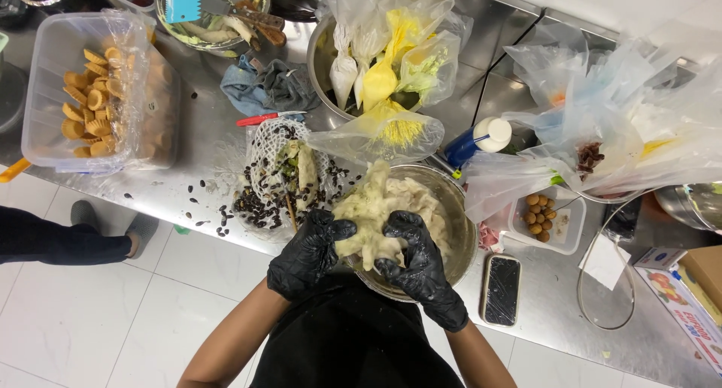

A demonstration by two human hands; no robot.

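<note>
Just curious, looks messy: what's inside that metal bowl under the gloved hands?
The metal bowl holds a pale, lumpy mass, gripped by the left hand and right hand. The mass and hands cover the bowl's bottom.

Scene bright, evenly lit from overhead – white, diffuse. Glare streaks on steel counter (218, 143) and on clear plastic bags (602, 95) at right; highlights there blown out. Black gloves show soft sheen on left hand (307, 254) and right hand (421, 271). Shadows short, faint, mostly under body on floor tiles (83, 320). Focus sharp at centre – slight softening and wide-angle bending toward frame edges. No motion blur noted.
</note>
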